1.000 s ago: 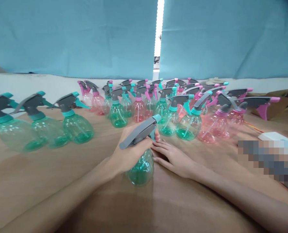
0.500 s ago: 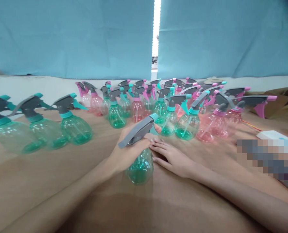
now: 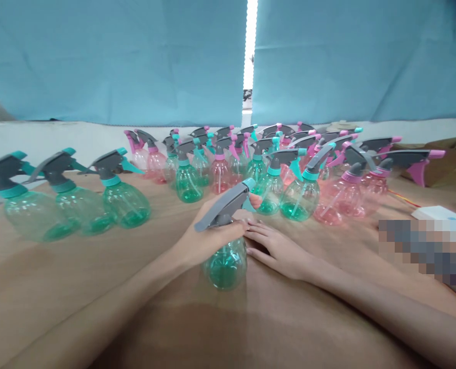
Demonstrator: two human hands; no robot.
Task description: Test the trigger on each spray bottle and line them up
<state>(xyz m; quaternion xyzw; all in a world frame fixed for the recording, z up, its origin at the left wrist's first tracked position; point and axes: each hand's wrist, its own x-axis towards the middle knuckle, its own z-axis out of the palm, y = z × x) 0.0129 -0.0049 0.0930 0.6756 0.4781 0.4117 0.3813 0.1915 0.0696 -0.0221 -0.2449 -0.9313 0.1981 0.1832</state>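
Observation:
A clear green spray bottle (image 3: 226,266) with a grey head and teal nozzle stands upright on the table before me. My left hand (image 3: 208,230) is wrapped around its neck, just under the grey head, and its fingertips show near the nozzle. My right hand (image 3: 276,248) lies palm down to the right of the bottle, fingers stretched out. Its fingertips reach the left thumb and the bottle's side; whether they press on the bottle I cannot tell. Behind the hands stands another green spray bottle (image 3: 300,197), its teal trigger turned to the right.
Several green bottles, one of them a tilted-looking spray bottle (image 3: 126,202), line the left. Green and pink spray bottles, such as a pink one (image 3: 220,174), crowd the back. At right lie a white box (image 3: 435,212) and brown paper (image 3: 439,171). A blue curtain (image 3: 116,61) hangs behind.
The whole view has shifted slightly, so things appear a little further right. Both hands keep their places, with the left still around the green spray bottle.

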